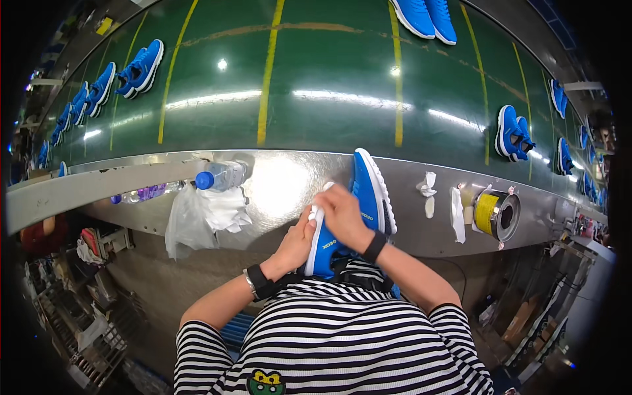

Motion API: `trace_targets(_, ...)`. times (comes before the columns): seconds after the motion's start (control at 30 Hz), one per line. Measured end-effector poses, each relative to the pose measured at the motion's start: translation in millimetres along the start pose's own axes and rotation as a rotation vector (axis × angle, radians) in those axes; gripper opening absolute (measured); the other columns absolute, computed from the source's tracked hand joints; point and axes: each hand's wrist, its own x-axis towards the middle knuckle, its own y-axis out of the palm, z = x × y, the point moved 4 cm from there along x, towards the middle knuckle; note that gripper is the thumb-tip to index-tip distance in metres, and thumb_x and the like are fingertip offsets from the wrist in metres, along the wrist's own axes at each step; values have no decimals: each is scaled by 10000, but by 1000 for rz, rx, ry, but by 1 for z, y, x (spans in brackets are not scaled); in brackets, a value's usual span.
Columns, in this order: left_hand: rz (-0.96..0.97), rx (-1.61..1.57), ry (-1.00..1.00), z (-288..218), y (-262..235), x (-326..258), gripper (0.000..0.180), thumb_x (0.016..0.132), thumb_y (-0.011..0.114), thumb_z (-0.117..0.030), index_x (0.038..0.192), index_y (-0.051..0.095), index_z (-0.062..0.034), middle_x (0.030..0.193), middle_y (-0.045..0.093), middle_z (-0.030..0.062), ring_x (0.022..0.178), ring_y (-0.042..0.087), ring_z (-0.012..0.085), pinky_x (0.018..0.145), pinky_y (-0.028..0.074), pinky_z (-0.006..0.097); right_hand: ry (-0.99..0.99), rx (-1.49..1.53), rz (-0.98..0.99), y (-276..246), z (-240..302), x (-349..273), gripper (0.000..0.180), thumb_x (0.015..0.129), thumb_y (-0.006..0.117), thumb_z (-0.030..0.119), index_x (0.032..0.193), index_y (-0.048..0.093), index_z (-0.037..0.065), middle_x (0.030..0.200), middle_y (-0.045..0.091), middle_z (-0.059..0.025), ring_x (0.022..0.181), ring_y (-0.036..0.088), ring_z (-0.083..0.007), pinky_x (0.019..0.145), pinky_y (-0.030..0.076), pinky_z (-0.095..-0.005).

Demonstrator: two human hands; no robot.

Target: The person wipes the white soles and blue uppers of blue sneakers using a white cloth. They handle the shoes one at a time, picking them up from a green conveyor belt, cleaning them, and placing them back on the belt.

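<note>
A blue sneaker (324,247) with a white sole is held upright against my body, its toe pointing away from me. My left hand (293,247) grips it along its left side. Over the front of the shoe, my right hand (343,214) is closed, with a bit of white cloth (315,213) showing at its fingertips; the fingers hide most of the toe. The second blue sneaker (367,191) lies just to the right, tilted on its side, toe toward the green belt and sole facing right. Its heel end is partly covered by my right wrist.
Ahead runs a green belt (329,62) with yellow lines, carrying several pairs of blue shoes (140,68). Along the metal ledge (421,227) are a blue-capped bottle (221,176), white plastic and tissue (224,209), white scraps (428,185) and a yellow-labelled can (495,215). A metal bar (99,187) crosses the left.
</note>
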Motion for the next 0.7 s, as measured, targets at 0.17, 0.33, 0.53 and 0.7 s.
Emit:
trace_targets(0.17, -12, -200, 99, 1, -4, 2, 504, 946, 258, -298, 1364, 201, -21, 1230, 434, 277, 1162, 429, 359, 964, 327, 359, 249, 252, 54, -7, -4, -22, 48, 790, 597, 50, 815, 625, 21, 739, 568, -56, 662, 543, -126, 597, 429, -239)
trace_targets(0.33, 18, -250, 50, 11, -3, 4, 508, 948, 265, -277, 1364, 187, 2, 1305, 373, 238, 1225, 367, 315, 1005, 275, 321, 276, 150, -4, -13, -19, 6, 75, 786, 602, 67, 812, 607, -3, 718, 582, -70, 643, 552, -145, 605, 445, -253)
trace_targets(0.53, 32, -233, 24, 15, -2, 5, 502, 944, 261, -302, 1371, 201, -45, 1274, 405, 247, 1188, 406, 343, 982, 306, 341, 203, -165, 72, -7, -28, 32, 86, 757, 603, 63, 768, 582, -20, 745, 582, -159, 695, 586, -285, 621, 455, -335)
trace_targets(0.7, 25, -240, 15, 7, -7, 3, 497, 943, 259, -318, 1368, 218, -64, 1258, 419, 254, 1167, 427, 355, 964, 324, 346, 141, -78, 158, -3, -4, 16, 91, 755, 603, 62, 775, 578, -23, 746, 581, -155, 703, 584, -288, 632, 455, -343)
